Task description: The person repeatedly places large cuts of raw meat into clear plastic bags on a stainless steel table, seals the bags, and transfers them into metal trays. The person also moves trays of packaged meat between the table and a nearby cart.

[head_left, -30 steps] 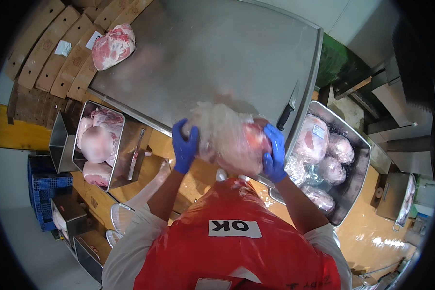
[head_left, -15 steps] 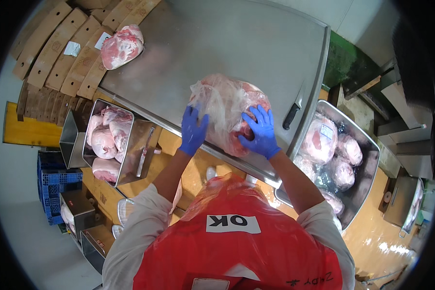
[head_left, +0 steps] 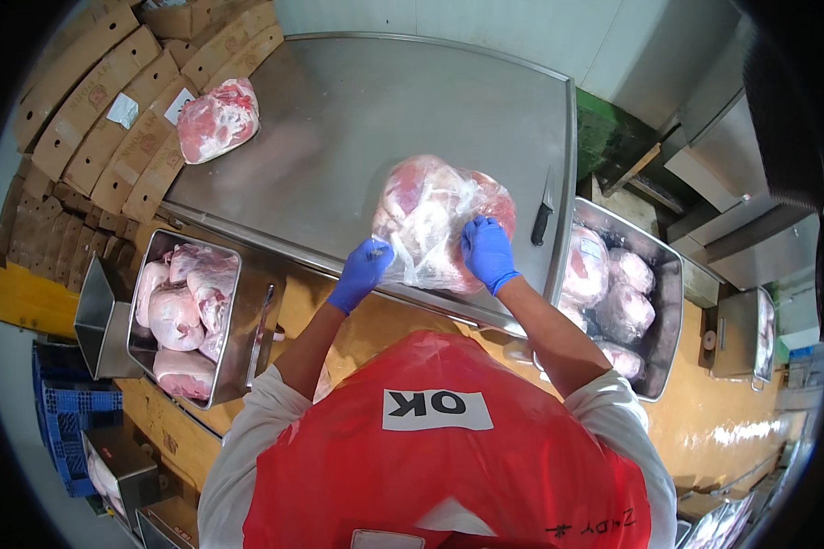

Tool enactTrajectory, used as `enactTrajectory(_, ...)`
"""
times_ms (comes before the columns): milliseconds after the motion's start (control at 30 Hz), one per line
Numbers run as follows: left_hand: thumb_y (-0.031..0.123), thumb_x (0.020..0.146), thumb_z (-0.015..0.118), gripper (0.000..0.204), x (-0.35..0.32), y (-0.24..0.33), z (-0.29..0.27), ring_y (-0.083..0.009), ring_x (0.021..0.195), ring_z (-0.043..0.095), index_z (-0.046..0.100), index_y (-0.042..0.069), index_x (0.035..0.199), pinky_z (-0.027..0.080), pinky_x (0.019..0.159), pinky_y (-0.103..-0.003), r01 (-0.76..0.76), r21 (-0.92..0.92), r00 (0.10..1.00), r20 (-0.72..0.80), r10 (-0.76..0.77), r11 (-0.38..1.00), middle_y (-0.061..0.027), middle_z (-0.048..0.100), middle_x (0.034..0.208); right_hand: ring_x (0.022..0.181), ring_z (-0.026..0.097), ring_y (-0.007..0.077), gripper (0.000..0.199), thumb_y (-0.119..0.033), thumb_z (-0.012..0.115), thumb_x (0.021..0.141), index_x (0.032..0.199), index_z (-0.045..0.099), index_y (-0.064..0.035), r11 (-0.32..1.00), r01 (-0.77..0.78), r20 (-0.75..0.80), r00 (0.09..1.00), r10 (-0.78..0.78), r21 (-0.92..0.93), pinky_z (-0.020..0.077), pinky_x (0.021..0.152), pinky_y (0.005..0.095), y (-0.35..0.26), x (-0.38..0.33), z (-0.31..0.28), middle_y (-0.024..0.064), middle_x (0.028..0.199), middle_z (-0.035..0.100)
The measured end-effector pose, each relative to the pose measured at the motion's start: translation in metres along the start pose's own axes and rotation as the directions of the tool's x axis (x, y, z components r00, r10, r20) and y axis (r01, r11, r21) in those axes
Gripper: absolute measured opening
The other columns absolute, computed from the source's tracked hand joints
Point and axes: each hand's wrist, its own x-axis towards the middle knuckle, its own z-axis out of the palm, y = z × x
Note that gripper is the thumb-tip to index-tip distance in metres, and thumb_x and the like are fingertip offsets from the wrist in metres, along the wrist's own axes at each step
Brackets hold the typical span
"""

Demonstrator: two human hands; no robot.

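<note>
A large cut of raw meat [head_left: 412,188] rests at the near edge of the steel table [head_left: 384,101], wrapped in a clear plastic bag [head_left: 427,236]. My left hand [head_left: 366,268], in a blue glove, is closed on the bag's near left edge. The blue-gloved right hand [head_left: 489,252] has its fingers curled together on the plastic at the meat's right side. Just right of the meat lies a black-handled knife [head_left: 542,220], touched by neither hand. Another unwrapped cut of meat [head_left: 218,121] sits at the table's far left.
Flattened cardboard boxes [head_left: 110,101] are stacked at the far left. A steel tub of bare meat cuts [head_left: 143,247] stands left of the table; another steel tub [head_left: 666,366] with bagged cuts stands to the right. Blue plastic crates [head_left: 69,421] are at the lower left.
Both hands have gone from open, spread fingers to closed on the plastic. The bag has shifted and now lies tighter over the meat. The whole view has turned slightly.
</note>
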Motion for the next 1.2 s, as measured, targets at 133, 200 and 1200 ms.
enactTrajectory(133,0.015,0.094,0.067,0.019,-0.021,-0.011,-0.025,-0.0059,0.070,0.047,0.064,-0.002,0.086,0.041,0.061,-0.027,-0.270,0.017,0.941,0.216,0.260,0.963,0.0020,0.056,0.075,0.091,0.061,0.0397,0.023,-0.023,0.062,0.084,0.096,0.063,-0.0035,0.995,0.010,0.062,0.998,-0.004,-0.101,0.0508,0.077,0.0491,-0.003,0.003,0.018,0.0219,0.093,0.063)
enactTrajectory(200,0.017,0.094,0.068,0.023,-0.021,-0.003,-0.039,-0.0056,0.069,0.046,0.064,-0.002,0.082,0.040,0.060,-0.028,-0.196,0.100,0.932,0.328,0.153,0.976,0.0015,0.055,0.072,0.093,0.061,0.0410,0.031,-0.026,0.064,0.084,0.104,0.063,-0.0026,0.998,-0.059,0.039,0.997,0.059,-0.021,0.0516,0.079,0.0485,-0.018,0.001,0.010,0.0235,0.096,0.064)
enactTrajectory(1200,0.030,0.079,0.080,0.056,0.010,-0.047,0.037,-0.0304,0.091,0.067,0.050,0.006,0.121,0.053,0.080,-0.042,-0.089,0.350,0.995,0.076,0.066,0.933,-0.0168,0.066,0.097,0.090,0.066,0.0391,0.036,-0.021,0.074,0.071,0.099,0.058,-0.0065,0.979,0.203,0.243,0.948,-0.205,0.035,0.0476,0.093,0.0476,0.012,0.039,-0.031,0.0174,0.090,0.066)
